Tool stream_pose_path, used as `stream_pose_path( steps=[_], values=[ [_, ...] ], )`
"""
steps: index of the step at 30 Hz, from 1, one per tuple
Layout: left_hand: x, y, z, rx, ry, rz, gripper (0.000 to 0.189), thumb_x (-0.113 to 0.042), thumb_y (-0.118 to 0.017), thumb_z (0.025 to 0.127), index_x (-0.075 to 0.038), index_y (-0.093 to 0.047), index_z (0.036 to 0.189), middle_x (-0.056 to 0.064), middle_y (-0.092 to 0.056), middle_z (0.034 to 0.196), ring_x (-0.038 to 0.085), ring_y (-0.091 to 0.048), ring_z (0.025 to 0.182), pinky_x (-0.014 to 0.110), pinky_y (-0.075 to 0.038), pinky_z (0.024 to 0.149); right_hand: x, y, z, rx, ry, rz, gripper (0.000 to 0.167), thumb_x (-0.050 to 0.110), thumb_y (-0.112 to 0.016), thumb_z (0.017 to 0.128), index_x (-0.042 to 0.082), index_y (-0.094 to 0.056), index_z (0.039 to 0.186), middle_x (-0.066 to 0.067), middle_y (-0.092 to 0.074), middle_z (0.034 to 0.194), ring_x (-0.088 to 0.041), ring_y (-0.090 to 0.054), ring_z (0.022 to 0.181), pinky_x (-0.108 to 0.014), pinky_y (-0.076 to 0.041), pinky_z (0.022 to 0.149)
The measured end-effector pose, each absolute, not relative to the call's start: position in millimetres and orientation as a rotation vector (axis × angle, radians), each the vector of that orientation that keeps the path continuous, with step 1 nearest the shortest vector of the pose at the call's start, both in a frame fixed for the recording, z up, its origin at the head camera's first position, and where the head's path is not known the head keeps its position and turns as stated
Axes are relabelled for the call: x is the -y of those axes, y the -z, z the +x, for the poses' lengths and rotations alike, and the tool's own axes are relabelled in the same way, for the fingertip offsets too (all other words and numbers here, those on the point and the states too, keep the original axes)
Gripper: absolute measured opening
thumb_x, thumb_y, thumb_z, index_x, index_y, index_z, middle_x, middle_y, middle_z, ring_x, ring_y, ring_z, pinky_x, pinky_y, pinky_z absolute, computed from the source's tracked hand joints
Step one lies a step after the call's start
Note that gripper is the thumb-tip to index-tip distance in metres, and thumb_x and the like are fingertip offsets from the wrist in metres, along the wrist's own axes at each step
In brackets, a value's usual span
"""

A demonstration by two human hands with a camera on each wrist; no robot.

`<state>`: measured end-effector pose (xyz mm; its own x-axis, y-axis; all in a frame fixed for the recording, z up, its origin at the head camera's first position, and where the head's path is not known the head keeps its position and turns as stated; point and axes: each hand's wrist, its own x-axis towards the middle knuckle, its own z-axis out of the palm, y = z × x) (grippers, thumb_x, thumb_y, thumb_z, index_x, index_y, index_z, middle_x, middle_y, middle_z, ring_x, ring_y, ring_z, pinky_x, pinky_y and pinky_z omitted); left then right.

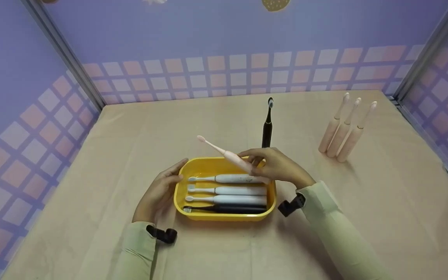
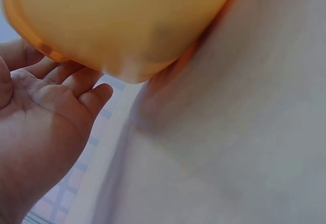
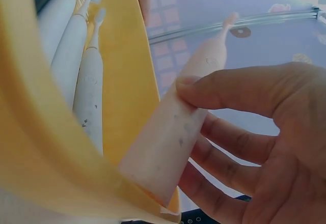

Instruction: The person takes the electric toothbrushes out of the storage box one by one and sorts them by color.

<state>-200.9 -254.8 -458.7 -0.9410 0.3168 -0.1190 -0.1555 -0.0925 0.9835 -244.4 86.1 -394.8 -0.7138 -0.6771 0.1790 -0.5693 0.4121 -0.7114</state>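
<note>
**Over the yellow tray (image 1: 222, 218): pale pink toothbrush (image 1: 230, 157) in grasp, mid-transfer**

Position: the pale pink toothbrush is slanted above the far right part of the tray, head up and to the left, its base low near the rim. Contact between base and rim cannot be settled from the right wrist view.

Hands: right hand (image 1: 280, 165) pinches the handle, thumb on one side, fingers on the other. Left hand (image 1: 163, 186) grips the tray's left end, thumb at the rim, fingers against the outer wall.

Tray contents: three white toothbrushes (image 1: 241, 190) and a black toothbrush (image 1: 231, 209) lie side by side, heads left, the black one nearest the person. A bare strip runs along the far wall.

Beyond: a second black toothbrush (image 1: 267, 130) stands upright behind the tray; three pink toothbrushes (image 1: 340, 138) stand close together to the right on the bench (image 1: 383, 217).

Step (judged): moving one brush between tray and bench; direction not readable from this pose. Next move, if outbound: lift the base over the rim, turn the brush upright, set it gently by the pink group, since narrow bases may topple. If inbound: level it into the bare strip. Either way, the tray needs steadying.
</note>
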Motion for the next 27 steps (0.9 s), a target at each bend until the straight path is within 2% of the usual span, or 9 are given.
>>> stream_pose_path(
  steps=[4,9,13,21,27],
  values=[
    [255,459,-202,-1.880,-2.098,0.176,0.058,-0.003,-0.037,0.098,-0.007,-0.020,0.154,0.006,-0.016,0.162,0.023,-0.022,0.147,0.034,-0.028,0.116,-88,393,-241,-2.533,1.275,-1.124,0.048,-0.004,-0.065,0.081,0.008,-0.063,0.128,-0.015,-0.070,0.102,-0.026,-0.065,0.088,-0.048,-0.056,0.080],
    [257,460,-203,-1.887,-2.082,0.184,0.060,-0.003,-0.040,0.098,-0.008,-0.019,0.154,0.008,-0.016,0.161,0.028,-0.026,0.145,0.036,-0.032,0.115,-89,389,-237,-2.548,1.356,-1.066,0.049,-0.003,-0.066,0.083,0.008,-0.061,0.130,-0.014,-0.070,0.105,-0.025,-0.066,0.090,-0.042,-0.057,0.079],
    [257,459,-203,-1.889,-2.084,0.195,0.061,-0.003,-0.040,0.098,-0.008,-0.019,0.154,0.009,-0.015,0.161,0.027,-0.023,0.146,0.038,-0.028,0.117,-90,388,-233,-2.588,1.409,-1.022,0.048,-0.001,-0.067,0.084,0.009,-0.061,0.130,-0.012,-0.070,0.105,-0.024,-0.066,0.090,-0.038,-0.056,0.077],
    [256,459,-203,-1.913,-2.079,0.202,0.061,-0.002,-0.039,0.097,-0.007,-0.020,0.154,0.008,-0.014,0.162,0.025,-0.021,0.147,0.039,-0.025,0.117,-95,391,-230,-2.627,1.571,-0.932,0.047,0.001,-0.068,0.084,0.009,-0.061,0.130,-0.014,-0.070,0.106,-0.025,-0.065,0.095,-0.043,-0.058,0.079],
    [256,460,-203,-1.911,-2.085,0.204,0.060,-0.002,-0.040,0.097,-0.006,-0.020,0.154,0.008,-0.014,0.162,0.023,-0.018,0.148,0.037,-0.021,0.119,-102,395,-228,-2.653,1.643,-0.880,0.046,0.001,-0.068,0.085,0.008,-0.061,0.130,-0.014,-0.069,0.103,-0.024,-0.065,0.094,-0.039,-0.059,0.078]
  ],
)
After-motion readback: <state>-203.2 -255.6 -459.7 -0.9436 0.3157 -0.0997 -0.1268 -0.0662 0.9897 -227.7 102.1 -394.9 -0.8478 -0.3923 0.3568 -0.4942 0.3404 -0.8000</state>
